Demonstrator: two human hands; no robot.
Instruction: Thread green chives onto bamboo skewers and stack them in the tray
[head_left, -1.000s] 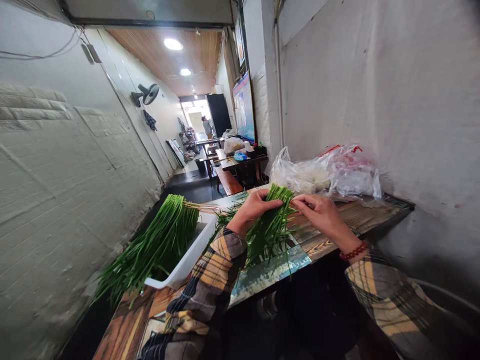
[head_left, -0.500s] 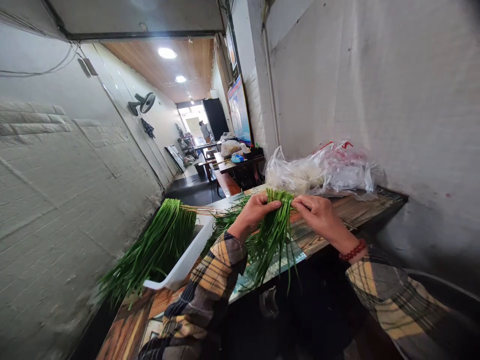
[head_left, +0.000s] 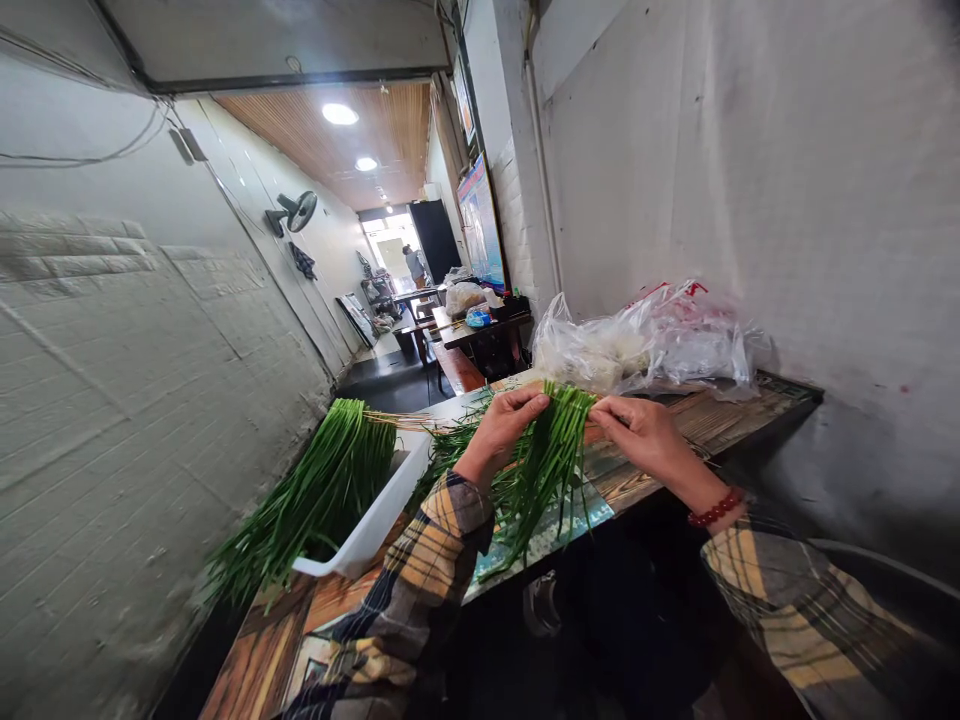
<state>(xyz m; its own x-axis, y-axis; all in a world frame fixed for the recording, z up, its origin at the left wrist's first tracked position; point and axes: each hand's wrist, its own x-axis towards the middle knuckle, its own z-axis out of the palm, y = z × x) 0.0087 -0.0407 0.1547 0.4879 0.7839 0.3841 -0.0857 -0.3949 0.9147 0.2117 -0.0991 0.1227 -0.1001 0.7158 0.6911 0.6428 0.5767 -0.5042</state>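
My left hand (head_left: 504,432) is closed around the upper part of a bunch of garlic chives (head_left: 555,460), thumb across its near side. Pale cut ends point up, and the green leaves hang down over the table edge. At the bunch's right side, my right hand (head_left: 645,435) pinches the chives near their top, with the fingertips partly hidden. Loose garlic chives (head_left: 450,445) lie on the table behind my left hand. On the left, a large pile of garlic chives (head_left: 322,490) rests in a white tray (head_left: 367,535), its leaves spilling over the side.
Thin brown sticks (head_left: 409,420) lie across the tray's far end. Clear plastic bags (head_left: 652,340) sit at the back of the wooden table (head_left: 697,415), against the right wall. Further off stand more tables (head_left: 480,325), and a person (head_left: 413,263) is near the doorway.
The held bunch's top has fanned out wider to the right. My right hand has moved slightly right and down. The whole view has shifted slightly.
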